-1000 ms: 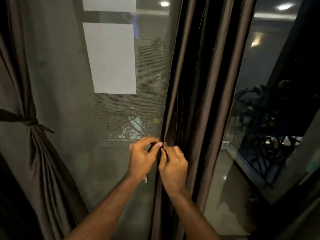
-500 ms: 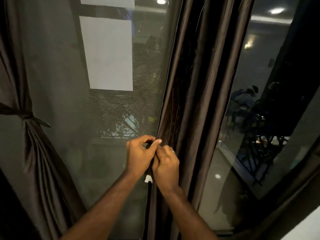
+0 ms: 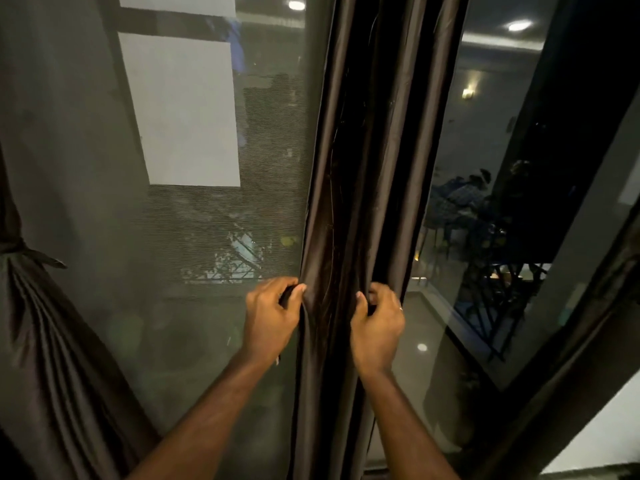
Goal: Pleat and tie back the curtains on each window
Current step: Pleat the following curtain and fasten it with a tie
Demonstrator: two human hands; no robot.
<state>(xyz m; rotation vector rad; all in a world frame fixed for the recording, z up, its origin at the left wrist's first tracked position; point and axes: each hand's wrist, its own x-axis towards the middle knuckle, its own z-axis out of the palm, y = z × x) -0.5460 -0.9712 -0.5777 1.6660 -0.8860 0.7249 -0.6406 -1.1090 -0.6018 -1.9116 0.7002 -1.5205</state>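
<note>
Head view
Curtain [image 3: 377,161]: a dark brown panel is hung in vertical folds down the middle of the picture, between two window panes.
Left hand [image 3: 272,320]: the curtain's left edge is pinched between thumb and fingers, closed on the cloth.
Right hand [image 3: 377,327]: a fold at the curtain's right side is gripped, fingers curled shut on it; a ring is worn.
Hands: set apart, with curtain folds between them.
Tied curtain [image 3: 45,334]: gathered at far left, bound by a knotted band [image 3: 33,252].
Window [image 3: 207,237]: room lights are reflected.
</note>
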